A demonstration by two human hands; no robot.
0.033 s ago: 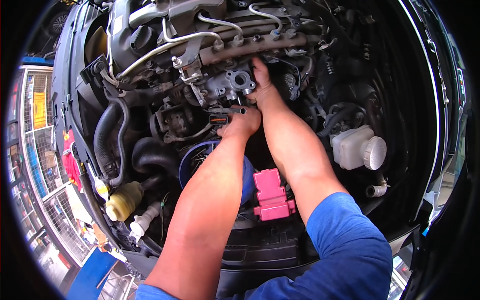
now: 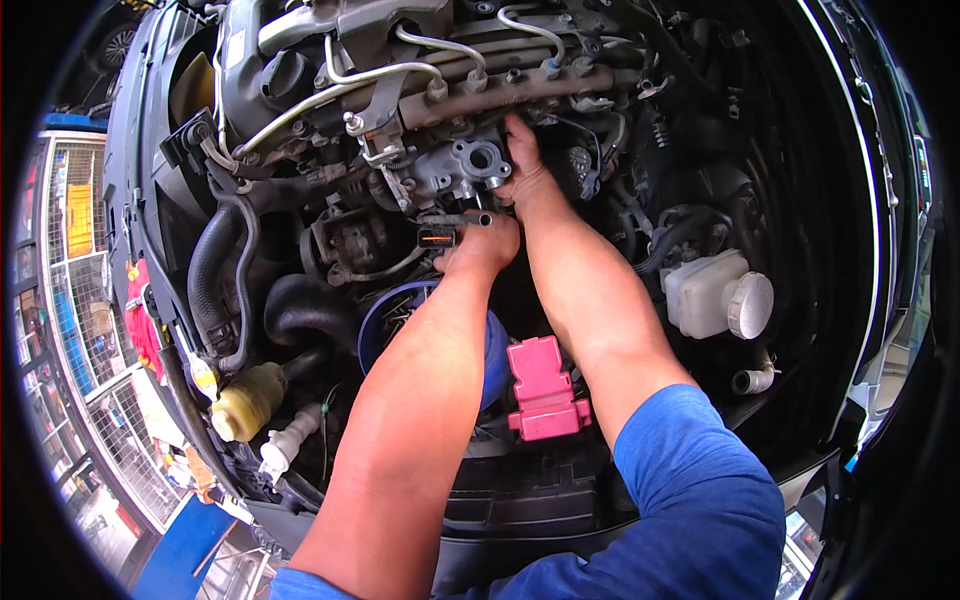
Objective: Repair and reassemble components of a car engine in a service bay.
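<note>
Both my arms reach into an engine bay. My right hand [image 2: 526, 175] is at the right side of a grey cast-metal housing [image 2: 440, 172] with a round flanged opening [image 2: 481, 158]. Its thumb points up along the housing and the other fingers curl in below the flange, partly hidden. Just under the housing, my left hand [image 2: 487, 244] is closed, with most of its fingers out of sight; what it holds is hidden. Beside its knuckles lie a thin metal pipe [image 2: 455, 219] with an open end and a black connector [image 2: 437, 237].
Above runs a brown fuel rail [image 2: 510, 97] with bent metal lines. A blue bowl [image 2: 496, 360] holding small metal parts is beneath my left forearm. Around it are a pink cover [image 2: 542, 385], a white fluid reservoir [image 2: 703, 292], a yellowed reservoir [image 2: 248, 402] and a thick black hose [image 2: 212, 280].
</note>
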